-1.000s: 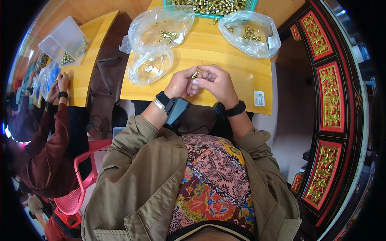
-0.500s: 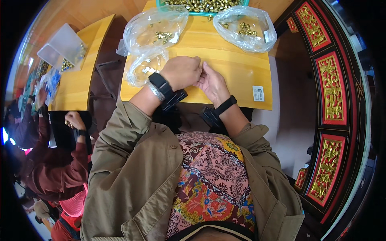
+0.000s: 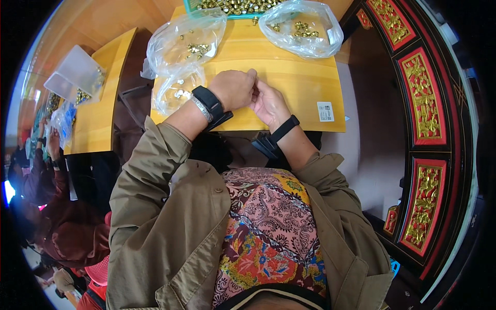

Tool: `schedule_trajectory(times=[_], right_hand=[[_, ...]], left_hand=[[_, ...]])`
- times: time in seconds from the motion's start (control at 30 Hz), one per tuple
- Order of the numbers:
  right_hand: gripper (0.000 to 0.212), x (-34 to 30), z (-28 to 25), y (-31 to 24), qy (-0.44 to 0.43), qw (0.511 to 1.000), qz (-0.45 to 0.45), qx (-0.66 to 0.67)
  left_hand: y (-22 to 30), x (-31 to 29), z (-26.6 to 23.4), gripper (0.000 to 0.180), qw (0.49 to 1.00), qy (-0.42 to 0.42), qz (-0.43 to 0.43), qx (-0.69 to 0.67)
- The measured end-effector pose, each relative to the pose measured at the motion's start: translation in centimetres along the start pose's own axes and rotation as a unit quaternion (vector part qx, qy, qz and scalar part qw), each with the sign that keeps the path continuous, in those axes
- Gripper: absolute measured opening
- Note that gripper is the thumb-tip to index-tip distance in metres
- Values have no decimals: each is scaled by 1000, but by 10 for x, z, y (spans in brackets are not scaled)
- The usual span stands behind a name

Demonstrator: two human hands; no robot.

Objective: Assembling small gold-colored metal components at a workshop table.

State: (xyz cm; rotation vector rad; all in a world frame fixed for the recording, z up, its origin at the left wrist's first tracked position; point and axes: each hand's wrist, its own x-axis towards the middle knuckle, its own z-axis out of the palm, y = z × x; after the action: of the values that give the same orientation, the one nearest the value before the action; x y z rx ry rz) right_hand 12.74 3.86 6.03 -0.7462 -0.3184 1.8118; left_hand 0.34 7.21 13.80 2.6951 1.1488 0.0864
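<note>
Ref. pt: teal basket, far end of wood-grain surface

Change vs 1.0 s ago: L hand now rolled over, back up, covering the fingertips; small brass pc then visible btwn both hands now hidden. Vs 0.5 s ago: hand pose approx same, hands together; view shifted, bench items a bit further L; bag & basket layout unchanged

L hand: on near side of basket, fingers bent inward, tips out of sight; grip cannot be told. R hand: near side of basket, beside L hand, palm partly up, fingers curled toward it; grip likewise cannot be told

Brass pcs: heaped in basket, small, round, stubby, shiny gold-tone, some w/ paler ends. 1 loose pc at basket's near rim

Clear bag, lge: L & nearer than basket, w/ a few more brass pcs. Clear bag, R: near R of basket, mouth spread, small brass cluster inside. Clear bag, sm: further toward person from basket, L side, next to L hand; holds small white pcs

White label: stuck on surface, R & well nearer than basket
</note>
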Motion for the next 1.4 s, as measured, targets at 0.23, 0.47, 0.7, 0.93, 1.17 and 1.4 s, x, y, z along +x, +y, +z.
schedule_trajectory(times=[0.23,0.47,0.7,0.93,1.17,1.4], right_hand=[[24,-11,8,-7,-17,999,-12,36],[22,-10,7,-6,-26,995,-14,94],[25,-6,6,-4,12,999,-9,28],[27,5,-9,-5,34,997,-30,63],[23,2,-13,-9,58,995,-35,72],[33,4,-7,-18,65,997,-24,34]], left_hand=[[-5,-11,9,22,998,55,-16,-36],[-7,-16,9,21,991,132,12,-15],[6,5,-21,21,990,-2,117,72],[17,23,-13,19,988,-28,115,97],[14,21,-16,20,985,40,75,152],[-39,-23,-12,18,976,131,-53,-166]])
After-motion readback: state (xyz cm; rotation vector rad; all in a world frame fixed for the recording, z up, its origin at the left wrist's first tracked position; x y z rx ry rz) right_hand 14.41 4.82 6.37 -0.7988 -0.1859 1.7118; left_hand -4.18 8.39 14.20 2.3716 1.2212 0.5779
